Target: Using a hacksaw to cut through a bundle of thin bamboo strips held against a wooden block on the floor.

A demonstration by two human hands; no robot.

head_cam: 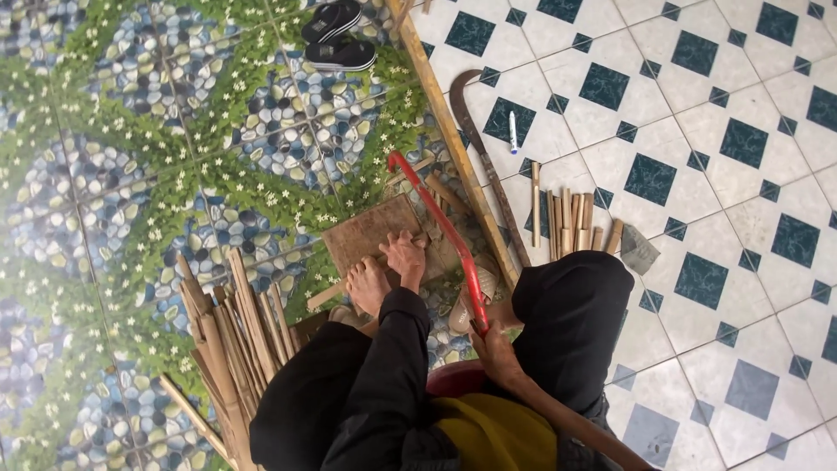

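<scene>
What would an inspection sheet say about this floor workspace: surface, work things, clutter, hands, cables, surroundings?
Surface: tiled floor, part pebble-and-flower pattern, part white with dark diamonds.
Job's things: red-framed saw; wooden board.
Clutter: cut sticks; bamboo strips; long pole; curved blade.
Hands: left hand presses on the board beside a bare foot; right hand grips the saw handle.
Cables: nothing seen.
Surroundings: black sandals.
</scene>
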